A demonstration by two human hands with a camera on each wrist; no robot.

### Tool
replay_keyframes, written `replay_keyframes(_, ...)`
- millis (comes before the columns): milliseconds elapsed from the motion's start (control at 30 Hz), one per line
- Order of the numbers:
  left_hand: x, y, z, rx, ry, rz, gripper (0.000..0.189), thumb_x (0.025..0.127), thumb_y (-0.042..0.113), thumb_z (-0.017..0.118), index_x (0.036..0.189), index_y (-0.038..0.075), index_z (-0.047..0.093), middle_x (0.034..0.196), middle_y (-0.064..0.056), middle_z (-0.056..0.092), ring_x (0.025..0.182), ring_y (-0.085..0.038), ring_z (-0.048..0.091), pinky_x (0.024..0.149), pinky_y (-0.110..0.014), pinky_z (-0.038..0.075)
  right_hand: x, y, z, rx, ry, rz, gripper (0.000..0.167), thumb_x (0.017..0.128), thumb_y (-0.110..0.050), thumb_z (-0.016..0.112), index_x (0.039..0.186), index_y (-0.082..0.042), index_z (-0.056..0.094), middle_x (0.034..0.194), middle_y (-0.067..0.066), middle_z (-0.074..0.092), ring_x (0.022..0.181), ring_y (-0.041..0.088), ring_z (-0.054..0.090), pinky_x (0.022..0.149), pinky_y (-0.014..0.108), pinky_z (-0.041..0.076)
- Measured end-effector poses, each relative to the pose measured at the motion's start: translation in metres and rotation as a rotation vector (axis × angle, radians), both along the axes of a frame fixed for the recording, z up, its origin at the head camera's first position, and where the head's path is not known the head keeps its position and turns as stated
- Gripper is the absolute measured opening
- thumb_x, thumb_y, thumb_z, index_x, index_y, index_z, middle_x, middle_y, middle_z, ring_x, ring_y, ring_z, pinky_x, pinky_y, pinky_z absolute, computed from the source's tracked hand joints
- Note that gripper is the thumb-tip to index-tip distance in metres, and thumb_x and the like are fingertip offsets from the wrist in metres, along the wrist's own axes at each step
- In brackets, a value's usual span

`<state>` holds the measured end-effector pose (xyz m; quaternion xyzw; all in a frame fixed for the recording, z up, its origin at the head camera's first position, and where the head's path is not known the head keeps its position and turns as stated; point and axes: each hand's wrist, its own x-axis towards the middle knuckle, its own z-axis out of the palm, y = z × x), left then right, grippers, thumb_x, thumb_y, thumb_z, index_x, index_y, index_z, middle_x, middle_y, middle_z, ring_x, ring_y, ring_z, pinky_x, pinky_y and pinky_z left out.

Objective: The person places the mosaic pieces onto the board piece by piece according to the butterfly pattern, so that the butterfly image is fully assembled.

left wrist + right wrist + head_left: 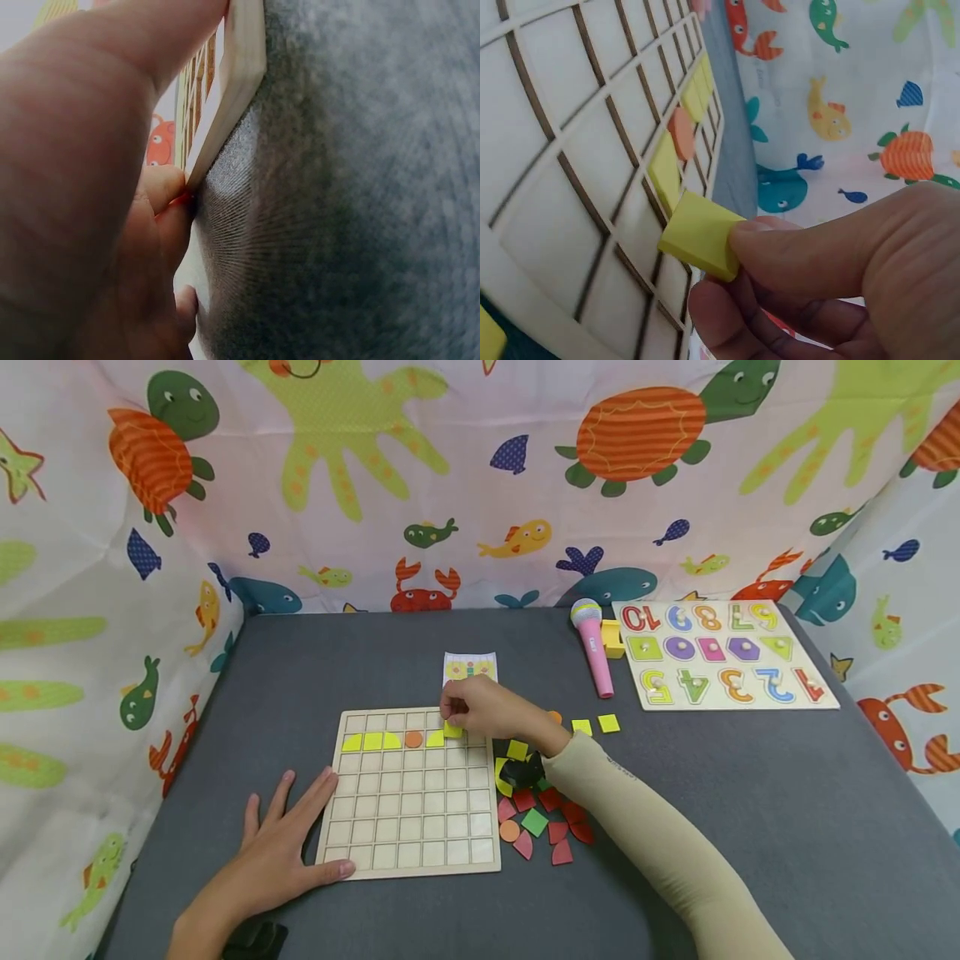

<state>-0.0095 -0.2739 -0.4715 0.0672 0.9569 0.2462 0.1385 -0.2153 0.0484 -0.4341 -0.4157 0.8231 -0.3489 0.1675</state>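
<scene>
A wooden grid board (397, 831) lies on the dark table. My left hand (281, 852) rests at its left side, fingers spread, with the thumb on the lower left corner and a fingertip touching the left edge. Over the second row, my right hand (483, 706) pinches a yellow square tile (701, 232) between thumb and fingers. The tile is tilted above the grid, its lower corner close to the cells. Left of it in that row sit several yellow tiles (664, 171) and an orange round tile (681, 133). A small patterned card (470, 667) stands partly behind the right hand.
Loose red, green, orange and yellow pieces (535, 822) lie right of the board, some hidden by the forearm. Two yellow squares (609, 723) lie farther right. Behind are a pink toy microphone (593, 647), yellow blocks (612, 639) and a number puzzle board (723, 653).
</scene>
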Motion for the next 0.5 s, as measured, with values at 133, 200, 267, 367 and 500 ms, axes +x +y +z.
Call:
replay_keyframes(133,0.000,0.000,0.000,0.002,0.001,0.002,0.122,0.080,0.075,0.080,0.174,0.021,0.022,0.178,-0.010,0.020,0.159,-0.056,0.000,0.112,-0.082,-0.013,0.005,-0.005,-0.002,0.065,0.058,0.033,0.011,0.100,0.005,0.068,0.095,-0.004,0.073,0.083,0.000,0.062,0.075,0.015,0.054,0.071,0.027,0.045)
replay_keyframes(200,0.000,0.000,0.000,0.006,0.003,0.000,0.122,0.081,0.074,0.080,0.174,0.022,0.021,0.178,-0.010,0.020,0.159,-0.055,-0.001,0.112,-0.082,-0.013,0.007,-0.006,-0.004,0.077,0.082,0.042,0.012,0.099,0.006,0.067,0.095,-0.003,0.073,0.083,0.000,0.063,0.074,0.015,0.054,0.070,0.027,0.045)
replay_keyframes(267,-0.001,-0.001,0.000,0.010,0.005,-0.001,0.121,0.081,0.074,0.080,0.174,0.023,0.020,0.178,-0.009,0.019,0.159,-0.055,-0.001,0.112,-0.081,-0.014,0.009,-0.007,-0.005,0.078,0.108,0.042,0.013,0.098,0.008,0.067,0.094,-0.003,0.073,0.083,0.000,0.062,0.074,0.016,0.053,0.070,0.027,0.044)
replay_keyframes(367,0.000,-0.002,-0.001,0.011,0.007,-0.003,0.121,0.082,0.074,0.080,0.174,0.024,0.019,0.178,-0.009,0.019,0.159,-0.055,-0.001,0.112,-0.081,-0.015,0.010,-0.008,-0.007,0.080,0.137,0.043,0.013,0.098,0.008,0.068,0.093,-0.003,0.073,0.083,0.001,0.060,0.076,0.017,0.052,0.070,0.027,0.043)
replay_keyframes(500,0.000,-0.002,-0.001,0.011,0.007,-0.004,0.122,0.082,0.075,0.079,0.174,0.024,0.019,0.178,-0.009,0.020,0.159,-0.055,-0.001,0.112,-0.081,-0.015,0.011,-0.009,-0.009,0.081,0.138,0.061,0.013,0.097,0.008,0.070,0.091,-0.003,0.073,0.085,0.002,0.060,0.082,0.017,0.052,0.072,0.026,0.044)
